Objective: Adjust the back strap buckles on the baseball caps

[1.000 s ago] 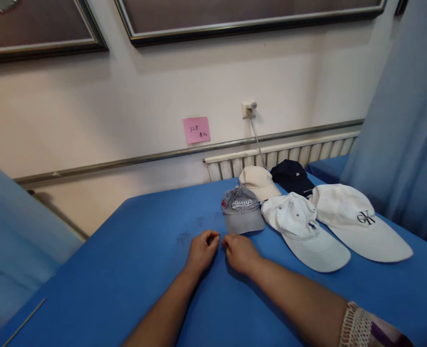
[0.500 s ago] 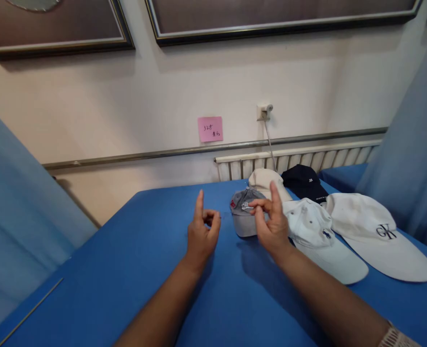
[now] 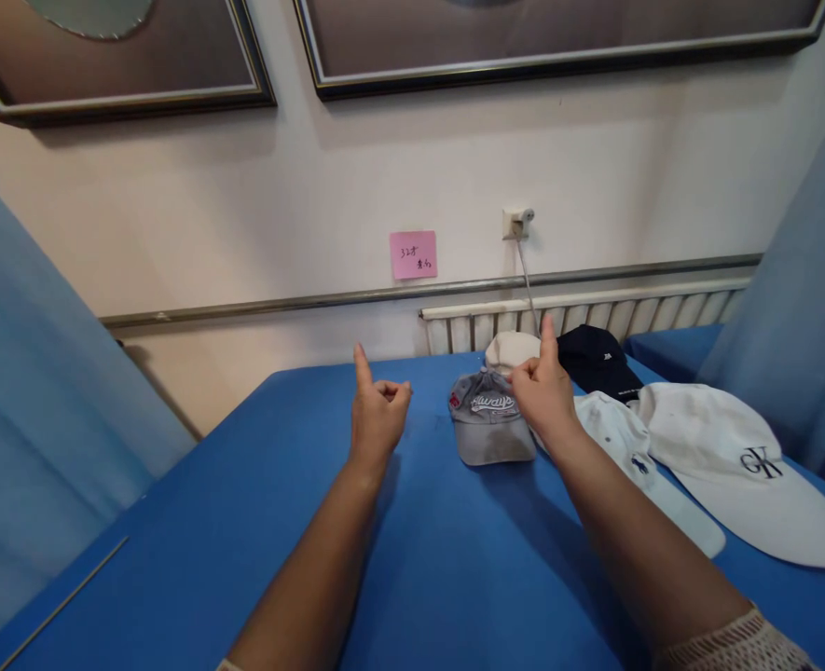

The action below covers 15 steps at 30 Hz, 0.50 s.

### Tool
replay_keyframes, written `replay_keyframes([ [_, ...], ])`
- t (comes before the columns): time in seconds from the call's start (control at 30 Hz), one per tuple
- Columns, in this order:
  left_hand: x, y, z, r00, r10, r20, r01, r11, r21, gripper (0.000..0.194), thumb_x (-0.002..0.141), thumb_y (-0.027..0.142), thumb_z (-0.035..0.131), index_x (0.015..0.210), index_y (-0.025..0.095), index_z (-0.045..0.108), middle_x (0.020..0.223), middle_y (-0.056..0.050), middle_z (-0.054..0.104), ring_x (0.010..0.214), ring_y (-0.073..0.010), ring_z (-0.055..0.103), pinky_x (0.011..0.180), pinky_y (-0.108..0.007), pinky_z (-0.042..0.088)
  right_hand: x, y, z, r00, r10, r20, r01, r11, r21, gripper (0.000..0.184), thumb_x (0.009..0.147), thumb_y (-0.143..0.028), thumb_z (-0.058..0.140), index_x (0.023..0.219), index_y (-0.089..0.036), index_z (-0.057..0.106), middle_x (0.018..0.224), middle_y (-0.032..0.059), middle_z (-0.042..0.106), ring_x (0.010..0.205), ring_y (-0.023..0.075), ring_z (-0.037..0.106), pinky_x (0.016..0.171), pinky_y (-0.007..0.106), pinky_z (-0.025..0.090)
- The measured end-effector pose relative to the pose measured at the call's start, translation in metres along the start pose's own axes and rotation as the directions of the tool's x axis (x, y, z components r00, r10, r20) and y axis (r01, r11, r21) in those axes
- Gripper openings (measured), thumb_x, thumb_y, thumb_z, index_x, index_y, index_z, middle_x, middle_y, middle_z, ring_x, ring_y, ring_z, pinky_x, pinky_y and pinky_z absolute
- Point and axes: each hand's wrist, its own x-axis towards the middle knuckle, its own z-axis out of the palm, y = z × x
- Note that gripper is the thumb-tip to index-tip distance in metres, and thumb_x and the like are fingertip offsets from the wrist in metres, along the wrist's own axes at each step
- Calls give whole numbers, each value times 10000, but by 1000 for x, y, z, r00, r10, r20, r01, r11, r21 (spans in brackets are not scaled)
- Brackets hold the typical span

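My left hand (image 3: 377, 410) is raised over the blue-covered table (image 3: 272, 522), its index finger pointing up and the other fingers curled against the thumb, with nothing in it. In the same pose, my right hand (image 3: 546, 384) also holds nothing. It is in front of a group of caps and hides parts of them. Closest to it is a grey cap (image 3: 492, 429) with white lettering. A cream cap (image 3: 510, 351) and a navy cap (image 3: 594, 359) lie behind. To the right are a pale cap (image 3: 614, 438) with a small dark emblem and a white cap (image 3: 712, 433) with dark letters.
Blue curtains hang at the left (image 3: 41, 401) and right (image 3: 796, 308). Along the wall run a metal rail (image 3: 300, 304) and a white radiator (image 3: 636, 312). A pink note (image 3: 413, 255) and a socket with a plug (image 3: 516, 224) are above. A thin rod (image 3: 62, 604) lies at the left edge.
My hands have moved apart, the left one leftward and the right one to the right and up. More of the grey cap's lettering shows. The view has shifted slightly.
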Motion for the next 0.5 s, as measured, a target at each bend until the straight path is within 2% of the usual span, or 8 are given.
replay_keyframes([
  [0.07,7,-7,-4,999,-37,6,37,995,92,975,790,237,632,1542,191,15,650,46,632,599,-122,580,618,-241,431,10,10,2,997,74,38,-70,993,-99,830,782,-156,446,1543,-169,115,661,12,644,663,238,611,645,327,456],
  [0.13,9,-9,-6,999,-34,6,33,991,132,977,791,240,626,1542,198,2,654,46,639,593,-122,575,621,-245,421,14,16,3,996,79,47,-72,987,-141,839,785,-161,454,1545,-176,99,681,15,655,671,241,613,640,318,437],
  [0.37,6,-9,-2,997,-58,46,53,991,120,973,796,261,626,1542,200,5,633,51,626,564,-118,558,603,-245,405,10,16,7,993,85,76,-64,968,-245,823,813,-166,447,1546,-166,72,699,22,664,660,236,602,614,297,399],
  [0.5,8,-13,0,997,-56,47,50,991,122,950,800,267,615,1543,202,27,653,44,636,585,-121,573,610,-245,409,10,16,9,992,68,106,-41,971,-235,836,813,-159,448,1547,-176,48,733,23,677,700,236,611,649,299,412],
])
